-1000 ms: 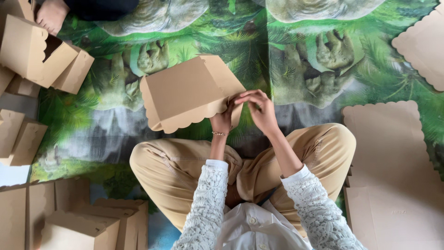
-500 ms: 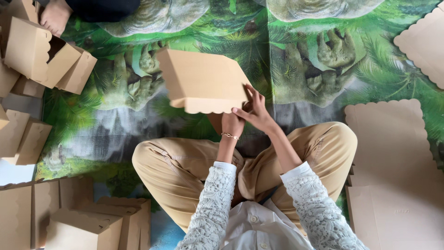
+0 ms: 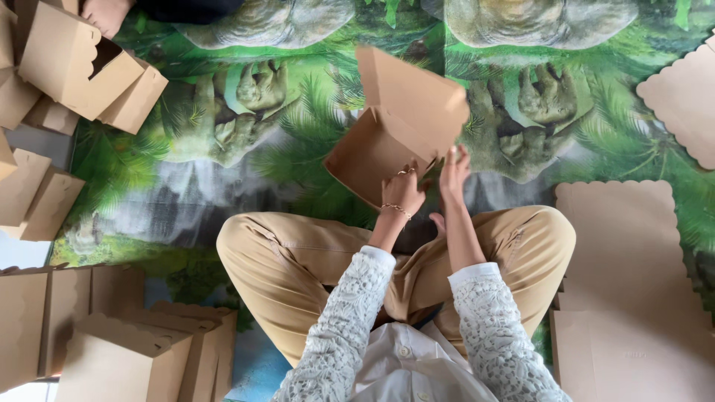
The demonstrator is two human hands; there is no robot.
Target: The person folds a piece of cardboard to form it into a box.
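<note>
Holding a half-folded brown cardboard box [image 3: 395, 123] above our crossed legs, our left hand [image 3: 404, 190] grips its lower edge; our right hand [image 3: 452, 175] rests open-fingered against its side, over the jungle-print mat [image 3: 298, 149].

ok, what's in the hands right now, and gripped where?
A half-folded cardboard box. The left hand grips its near bottom edge; the right hand is open against the near corner.

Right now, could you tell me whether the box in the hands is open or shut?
Open: the box shows its empty brown inside, lid flap raised.
</note>
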